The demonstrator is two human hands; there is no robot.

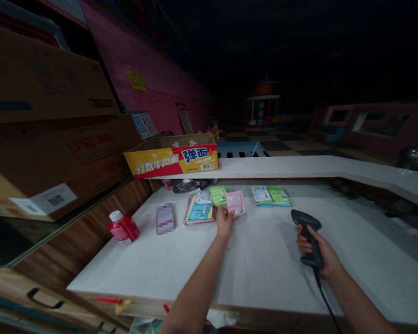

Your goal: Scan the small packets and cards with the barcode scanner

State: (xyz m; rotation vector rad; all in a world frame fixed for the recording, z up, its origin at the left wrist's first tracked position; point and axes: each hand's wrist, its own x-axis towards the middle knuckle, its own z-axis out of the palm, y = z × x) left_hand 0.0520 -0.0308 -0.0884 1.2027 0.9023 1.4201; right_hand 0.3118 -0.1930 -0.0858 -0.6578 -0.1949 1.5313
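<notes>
Head view: we see the left hand (225,219) grasping a pink packet (236,202) by its lower left corner, which the fingers cover; we cannot tell whether the packet is raised or resting on the table (181,260). It overlaps the edge of a green packet (218,195), hiding part of it. Just left lies a pile of packets (199,211), blue uppermost, the lower ones showing only as edges, so we cannot count them. Another packet group (272,195) lies apart to the right.

The right hand (325,260) is wrapped around the handle of a dark scanner (305,220); we cannot tell whether its trigger is pressed. The cable (324,297) leaves through the bottom edge, where both forearms are cut off too.

At left, a red bottle (123,228) leans out of true beside a small card (166,218) blurred into blocks we cannot read. A black bag (191,185) is partly hidden under the shelf (282,166), and the far background sinks into darkness.
</notes>
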